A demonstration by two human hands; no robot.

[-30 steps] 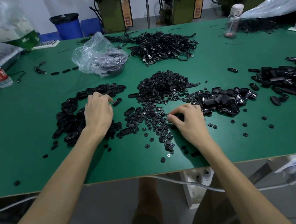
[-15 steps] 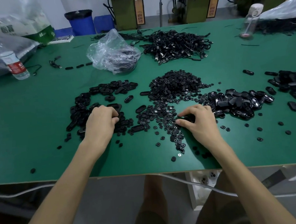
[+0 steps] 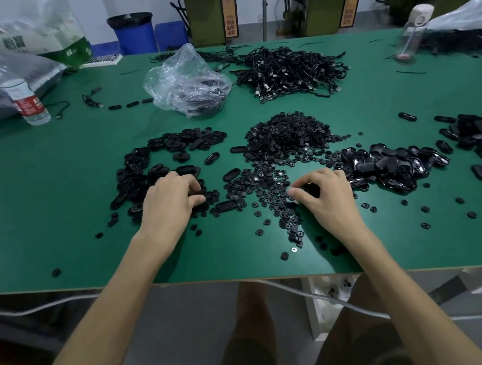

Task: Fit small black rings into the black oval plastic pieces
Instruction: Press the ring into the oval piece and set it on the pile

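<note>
My left hand [image 3: 171, 200] curls down onto the oval plastic pieces [image 3: 139, 174], can't tell if it holds one; right hand [image 3: 328, 199] pinches a dark piece [image 3: 309, 189] over the small black rings [image 3: 258, 186], both heaps near on the green table [image 3: 59, 199] for fast fitting

My left hand [image 3: 174, 202] rests with curled fingers on the heap of black oval plastic pieces [image 3: 142, 174] on the green table [image 3: 59, 205]; whether it grips one, I cannot tell. My right hand [image 3: 328, 197] pinches a dark piece [image 3: 308, 189] between thumb and fingers, at the edge of the scattered small black rings [image 3: 260, 186]. Just beside it, to the right, lies a heap of shiny black oval shells [image 3: 394, 164].
</note>
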